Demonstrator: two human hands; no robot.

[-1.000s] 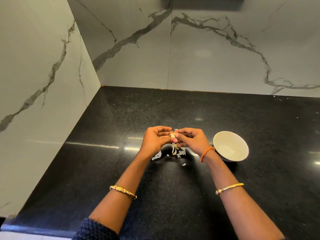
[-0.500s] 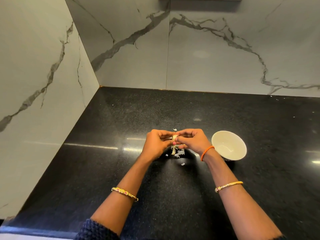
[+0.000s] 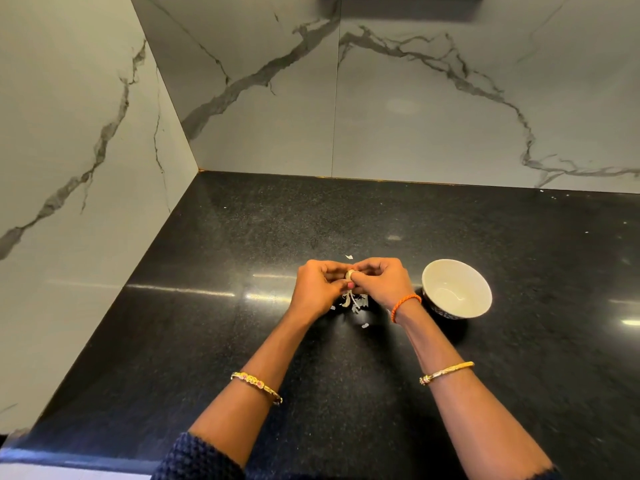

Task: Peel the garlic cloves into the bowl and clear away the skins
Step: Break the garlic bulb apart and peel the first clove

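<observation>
My left hand [image 3: 317, 287] and my right hand [image 3: 381, 284] meet over the black counter, and both pinch one pale garlic clove [image 3: 350, 274] between their fingertips. Strips of papery skin [image 3: 347, 301] hang from under the clove. More white skin flakes [image 3: 358, 306] lie on the counter beneath the hands, with one flake [image 3: 349, 257] just beyond them and another [image 3: 364, 326] nearer me. A white bowl [image 3: 456, 288] with a dark patterned outside stands just right of my right wrist; I see no cloves in it.
The black speckled counter [image 3: 242, 323] runs into a corner of grey-veined marble walls [image 3: 450, 116] on the left and at the back. Its front edge [image 3: 69, 459] is at the lower left.
My hands have drawn closer together around the clove and shifted slightly. The hanging skin strips stay below them. The bowl has not moved.
</observation>
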